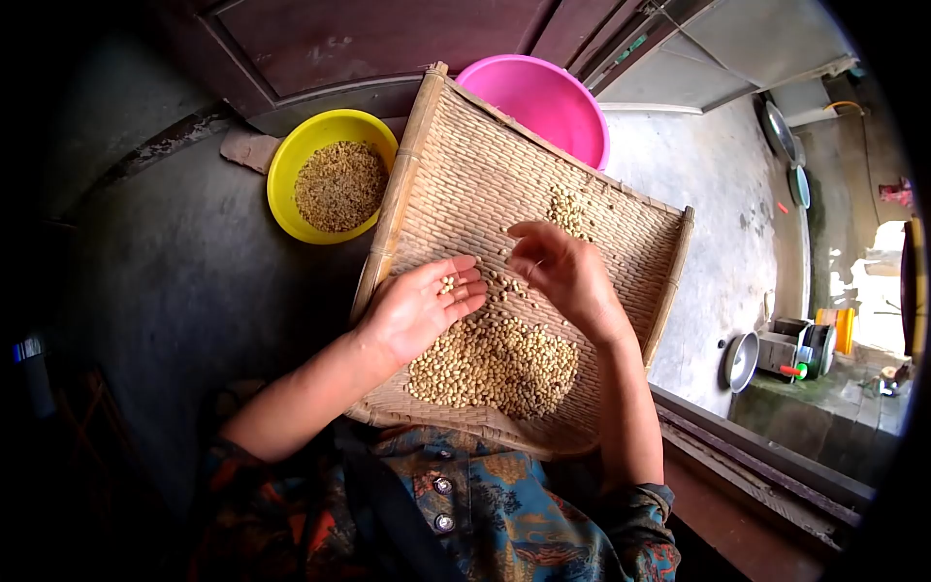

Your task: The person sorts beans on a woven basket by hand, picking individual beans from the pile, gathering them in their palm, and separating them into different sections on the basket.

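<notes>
My left hand (422, 303) is palm up over a woven bamboo tray (465, 165), its fingers slightly bent, with a few pale beans (447, 284) lying on them. To its right, my right hand (567, 272) hangs over the tray with curled fingers; whether anything is between the fingertips is hidden. Below both hands a large heap of pale beans (495, 369) lies at the tray's near end. A smaller pile of beans (567, 209) sits beyond my right hand, and loose beans (506, 286) are scattered between the two.
A yellow basin (281, 199) holding brownish beans or grains stands left of the tray. Behind the tray is a pink basin (543, 87), partly covered by it. A metal bowl (742, 361) and other household items lie at the right. A dark red door (378, 44) is at the back.
</notes>
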The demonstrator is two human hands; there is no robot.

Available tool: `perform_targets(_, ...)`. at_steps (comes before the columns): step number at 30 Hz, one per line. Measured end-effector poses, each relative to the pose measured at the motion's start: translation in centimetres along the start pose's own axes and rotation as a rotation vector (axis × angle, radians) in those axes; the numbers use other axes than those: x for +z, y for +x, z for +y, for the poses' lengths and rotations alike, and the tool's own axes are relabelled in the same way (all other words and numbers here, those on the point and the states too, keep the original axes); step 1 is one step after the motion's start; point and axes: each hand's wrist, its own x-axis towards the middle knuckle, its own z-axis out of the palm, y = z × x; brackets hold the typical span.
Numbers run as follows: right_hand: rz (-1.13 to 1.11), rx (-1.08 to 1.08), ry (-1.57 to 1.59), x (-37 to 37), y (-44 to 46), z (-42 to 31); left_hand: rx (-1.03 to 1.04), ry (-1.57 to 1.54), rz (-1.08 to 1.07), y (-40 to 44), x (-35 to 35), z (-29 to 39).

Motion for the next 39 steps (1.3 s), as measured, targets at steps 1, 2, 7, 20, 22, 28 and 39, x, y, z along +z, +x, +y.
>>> perform_targets(1,0.126,-0.014,-0.109,-0.4,0.3,0.1,-0.008,0.006,0.014,0.0,0.1,0.1)
perform_targets(2,0.265,-0.075,-0.201,-0.5,0.5,0.3,-0.01,0.009,0.002,0.0,0.0,0.1)
perform_targets(7,0.209,-0.242,-0.439,-0.1,1.5,-0.1,-0.003,0.022,-0.008,-0.2,-0.2,-0.1)
perform_targets(20,-0.027,-0.248,-0.73,1.8,3.8,4.2,0.017,0.01,-0.019,-0.3,-0.5,-0.4)
perform_targets(22,-0.028,-0.237,-0.736,1.8,3.3,4.1,0.019,0.021,-0.012,-0.4,-0.3,-0.3)
perform_targets(28,0.032,-0.256,-0.779,2.9,1.9,5.0,0.02,0.017,-0.017,-0.3,-0.4,-0.4)
perform_targets(39,0.145,-0.166,-0.572,3.3,1.5,5.9,0.028,0.031,0.018,-0.6,-0.3,-0.4)
